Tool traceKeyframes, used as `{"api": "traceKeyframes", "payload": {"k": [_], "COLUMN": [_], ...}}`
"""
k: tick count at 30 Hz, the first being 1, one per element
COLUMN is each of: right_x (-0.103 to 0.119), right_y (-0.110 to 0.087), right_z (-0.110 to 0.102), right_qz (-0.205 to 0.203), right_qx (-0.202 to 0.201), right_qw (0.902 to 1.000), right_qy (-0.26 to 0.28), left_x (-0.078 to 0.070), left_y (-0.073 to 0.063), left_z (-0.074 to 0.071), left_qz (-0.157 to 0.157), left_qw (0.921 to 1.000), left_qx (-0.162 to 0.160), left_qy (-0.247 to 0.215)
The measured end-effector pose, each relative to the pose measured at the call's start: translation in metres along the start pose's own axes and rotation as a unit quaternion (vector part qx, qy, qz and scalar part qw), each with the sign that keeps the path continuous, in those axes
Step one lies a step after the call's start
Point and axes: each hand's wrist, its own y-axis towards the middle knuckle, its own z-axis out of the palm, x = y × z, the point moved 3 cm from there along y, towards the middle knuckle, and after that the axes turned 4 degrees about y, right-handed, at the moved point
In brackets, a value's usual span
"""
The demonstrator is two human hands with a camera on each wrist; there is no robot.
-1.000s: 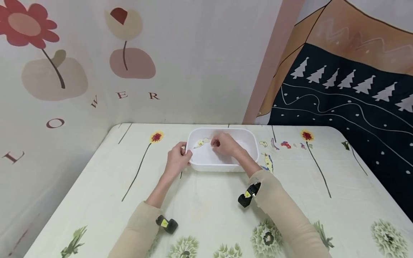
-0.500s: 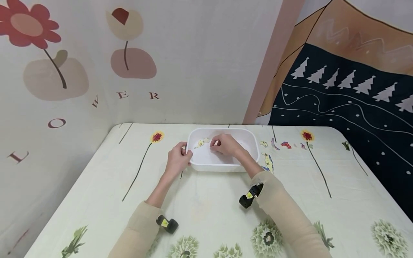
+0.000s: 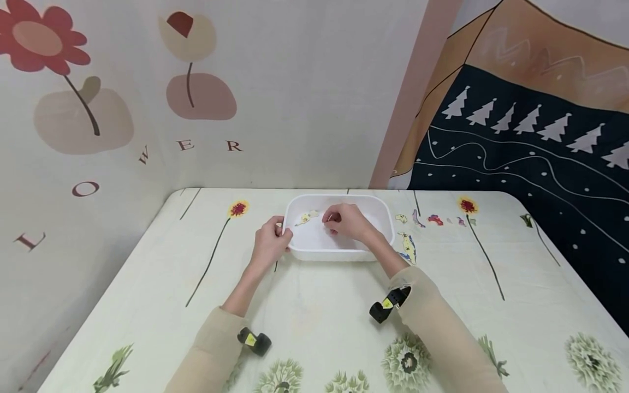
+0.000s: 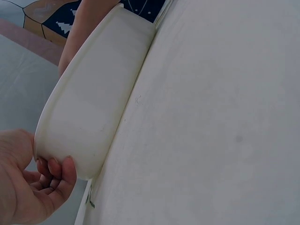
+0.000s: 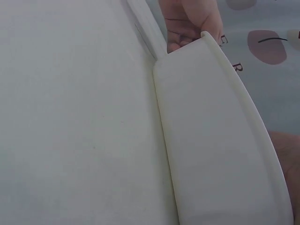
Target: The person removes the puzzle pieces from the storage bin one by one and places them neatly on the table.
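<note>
A white rectangular plastic tub (image 3: 331, 255) sits on the table in front of me. My left hand (image 3: 270, 240) grips its left end, thumb over the rim and fingers curled beneath; the left wrist view shows this hand (image 4: 42, 183) at the rim too. Inside the tub, my right hand (image 3: 348, 221) is bent down with thumb and forefinger brought together above the floor; I cannot tell whether something small is between them. Left of those fingertips lie a small flat yellow piece (image 3: 306, 218) and a paler one (image 3: 313, 213). The tub's wall mostly hides this hand in both wrist views.
Right of the tub lie several small flat coloured pieces in a row, among them a yellow one (image 3: 401, 219), a purple one (image 3: 417, 219) and a red one (image 3: 435, 220). A longer yellow-and-blue piece (image 3: 408, 246) is near the tub's right corner. The tablecloth (image 3: 314, 305) has printed flowers.
My right hand has shifted slightly within the tub, its wrist and sleeve drifting a little right and toward me. My left hand and the tub have stayed in place.
</note>
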Motion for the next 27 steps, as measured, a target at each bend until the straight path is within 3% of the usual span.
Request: {"api": "traceKeyframes", "payload": {"k": [10,27], "right_x": [-0.005,-0.018], "right_y": [-0.021,-0.063], "right_z": [-0.013,-0.054], "right_qz": [0.013,0.027], "right_qx": [-0.068,-0.118], "right_qw": [0.9941,0.9847], "right_qy": [0.084,0.125], "left_x": [0.0,0.001], "left_y": [-0.001,-0.001], "left_z": [0.0,0.0], "left_qz": [-0.002,0.004], "left_qw": [1.0,1.0], "left_qx": [0.0,-0.001], "left_qy": [0.0,0.001]}}
